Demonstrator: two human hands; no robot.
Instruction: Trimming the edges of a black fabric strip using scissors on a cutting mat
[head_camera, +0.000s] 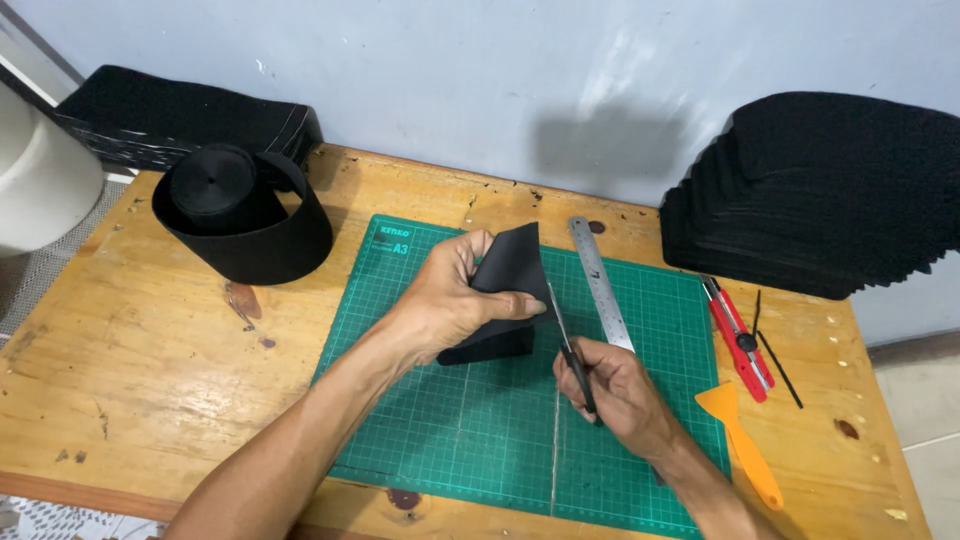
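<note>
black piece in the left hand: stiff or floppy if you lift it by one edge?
The black piece is probably semi-flexible: it folds in the left hand without creasing sharply. Likely light, since a fingertip pinch holds it up. The matte surface suggests it is not slippery.

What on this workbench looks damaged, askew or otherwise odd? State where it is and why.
The green cutting mat bears a long pale score line running toward its near edge. The wooden table shows dark stains and small chips. The steel ruler lies slanted across the mat's grid. Nothing is spilled.
</note>
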